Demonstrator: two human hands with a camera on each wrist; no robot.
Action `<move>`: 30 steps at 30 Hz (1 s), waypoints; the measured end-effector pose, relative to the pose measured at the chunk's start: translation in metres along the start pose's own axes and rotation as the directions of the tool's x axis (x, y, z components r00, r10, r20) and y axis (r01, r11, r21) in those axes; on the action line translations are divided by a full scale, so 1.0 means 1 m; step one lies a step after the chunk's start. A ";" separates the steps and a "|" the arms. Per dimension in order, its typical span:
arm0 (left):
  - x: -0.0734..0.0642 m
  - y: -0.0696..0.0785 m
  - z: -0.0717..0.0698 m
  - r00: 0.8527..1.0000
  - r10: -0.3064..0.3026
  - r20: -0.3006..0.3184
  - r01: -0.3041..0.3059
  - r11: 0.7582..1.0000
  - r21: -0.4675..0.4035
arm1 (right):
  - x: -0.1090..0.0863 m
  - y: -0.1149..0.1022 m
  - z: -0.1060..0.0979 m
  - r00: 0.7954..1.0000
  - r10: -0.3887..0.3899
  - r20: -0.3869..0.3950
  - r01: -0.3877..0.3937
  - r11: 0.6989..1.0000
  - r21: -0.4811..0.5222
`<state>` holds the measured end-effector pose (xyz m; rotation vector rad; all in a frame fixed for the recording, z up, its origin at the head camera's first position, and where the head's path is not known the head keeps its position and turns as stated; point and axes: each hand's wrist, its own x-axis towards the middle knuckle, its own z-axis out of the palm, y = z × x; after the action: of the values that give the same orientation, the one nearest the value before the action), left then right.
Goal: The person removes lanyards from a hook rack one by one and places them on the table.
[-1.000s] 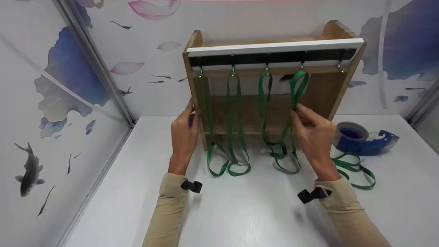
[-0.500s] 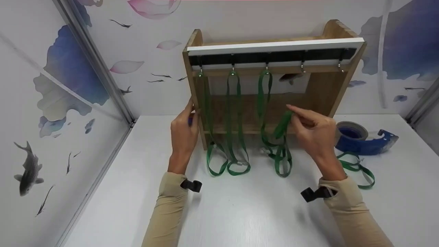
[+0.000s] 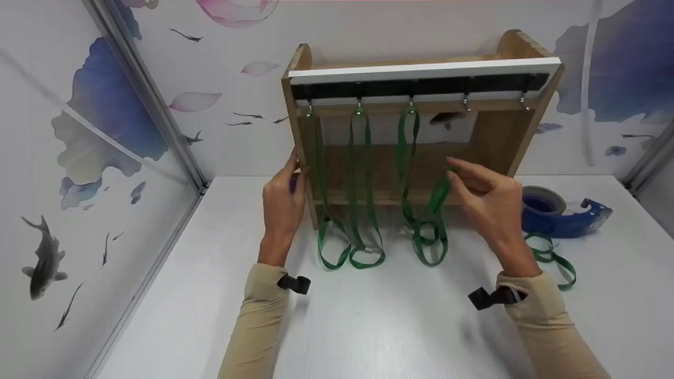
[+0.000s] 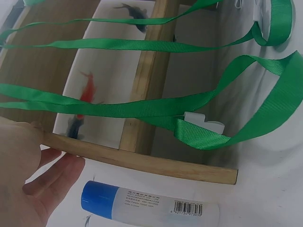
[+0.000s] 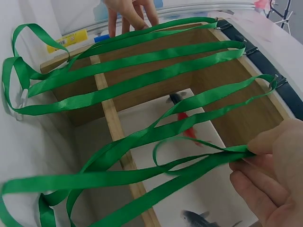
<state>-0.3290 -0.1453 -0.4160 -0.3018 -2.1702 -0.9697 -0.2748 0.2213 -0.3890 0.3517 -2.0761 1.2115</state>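
Note:
A wooden rack (image 3: 495, 126) stands at the back of the table, with a black hook strip (image 3: 439, 88) along its upper front. Green lanyards hang from its three left hooks, the leftmost lanyard (image 4: 118, 109) showing a pale clip. My right hand (image 3: 492, 210) pinches another green lanyard (image 5: 208, 163) by its end, between thumb and forefinger, in front of the rack. The lower loop of that lanyard overlaps the third hanging one (image 5: 222, 92). My left hand (image 3: 283, 208) holds the rack's left side panel (image 4: 156, 165), fingers along its outer face.
Two right-hand hooks (image 3: 524, 102) carry nothing. A blue tape dispenser (image 3: 558, 226) sits right of the rack, with a loose green lanyard (image 3: 564, 268) in front of it. A blue-capped clear tube (image 4: 151, 205) lies beside the left panel.
The fourth lanyard has come off its hook in my right hand, and its top end has dropped. The right hand has shifted slightly right. My left hand stays on the panel.

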 end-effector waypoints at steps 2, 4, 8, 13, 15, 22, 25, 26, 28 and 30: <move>0.000 0.000 0.000 1.000 0.000 0.003 0.000 1.000 0.000 | -0.001 -0.002 -0.003 1.000 0.010 0.000 -0.010 1.000 0.012; 0.000 0.001 0.000 1.000 -0.001 0.004 0.001 1.000 0.002 | -0.001 -0.006 -0.007 1.000 0.026 0.013 -0.027 0.999 0.022; 0.001 0.001 0.000 1.000 -0.006 0.009 0.006 1.000 -0.001 | -0.005 -0.018 -0.017 0.995 0.070 0.076 -0.076 0.995 0.071; 0.002 0.001 0.002 1.000 -0.011 0.015 0.011 1.000 -0.009 | -0.011 -0.029 -0.035 0.984 0.104 0.144 -0.125 0.982 0.142; 0.002 0.001 0.003 1.000 -0.011 0.018 0.011 1.000 -0.013 | -0.013 -0.024 -0.041 0.982 0.103 0.159 -0.124 0.984 0.132; 0.003 0.000 0.000 1.000 -0.014 0.008 0.014 1.000 -0.009 | -0.021 0.014 -0.049 0.972 0.125 0.198 -0.113 0.991 -0.070; 0.003 -0.001 0.000 1.000 -0.011 0.004 0.011 1.000 -0.008 | -0.022 0.025 -0.050 0.973 0.108 0.205 -0.084 0.989 -0.122; 0.002 -0.001 0.000 1.000 -0.010 0.004 0.010 1.000 -0.009 | -0.023 0.028 -0.050 0.973 0.091 0.210 -0.063 0.989 -0.137; 0.002 -0.002 0.000 1.000 -0.008 0.007 0.008 1.000 -0.010 | -0.024 0.031 -0.050 0.974 0.042 0.222 -0.003 0.984 -0.175; 0.001 -0.002 0.000 1.000 -0.010 0.008 0.011 1.000 -0.015 | -0.025 0.034 -0.049 0.971 -0.015 0.237 0.066 0.976 -0.208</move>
<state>-0.3310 -0.1462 -0.4163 -0.3022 -2.1751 -0.9924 -0.2537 0.2780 -0.4129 0.4516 -2.3647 0.9468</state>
